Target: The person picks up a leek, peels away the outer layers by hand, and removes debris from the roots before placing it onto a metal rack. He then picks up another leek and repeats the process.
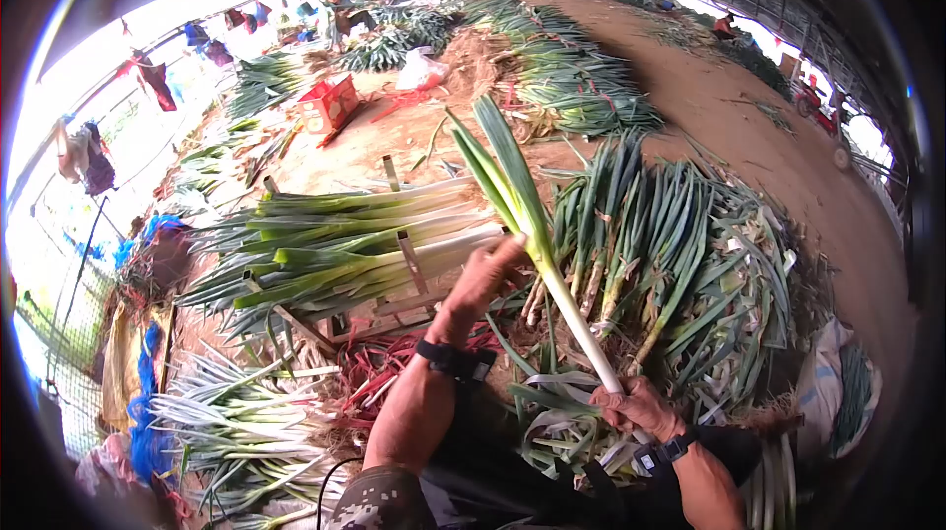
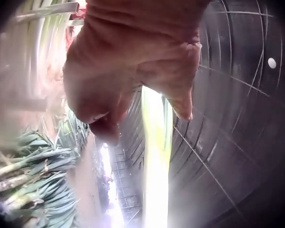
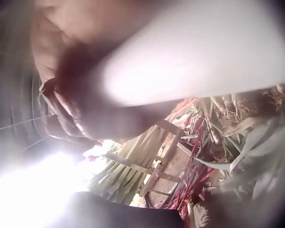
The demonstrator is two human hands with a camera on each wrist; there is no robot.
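One long leek (image 1: 572,313) slants across the middle of the head view, white shaft low and green leaves up and to the left. My right hand (image 1: 636,406) grips its white lower end; in the right wrist view the curled fingers meet the blurred, pale shaft (image 3: 194,57). At the part where the leaves begin, my left hand (image 1: 483,279) touches the leek. Its thumb and fingers lie on either side of the stalk (image 2: 156,156) in the left wrist view, with small gaps showing.
Trimmed leeks (image 1: 345,234) lie in a wooden rack (image 1: 409,262) at left. Red ties (image 1: 379,363) lie below it. Untrimmed leeks (image 1: 641,225) heap at right, with stripped leaves (image 1: 729,323) beside them. Thinner white stalks (image 1: 256,431) are piled front left. A red crate (image 1: 328,106) stands farther back.
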